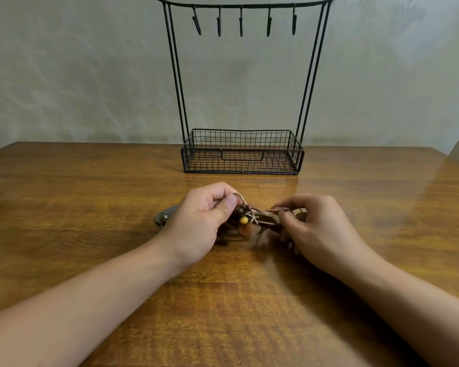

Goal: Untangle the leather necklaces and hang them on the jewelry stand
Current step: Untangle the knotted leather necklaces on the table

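My left hand [204, 221] pinches a ring-and-bead cluster of the tangled leather necklaces [245, 221], thumb pressed against curled fingers. My right hand [313, 229] pinches a thin cord [276, 210] leading out of the same knot, fingers curled tight. The bundle sits low over the wooden table [90, 207], in front of the wire jewelry stand [241, 152], whose hooks [241, 22] hang bare. Judgement: keep the left hand anchoring, draw the cord out slowly and slacken loops rather than tug. A grey pendant [163, 217] lies beside my left hand.
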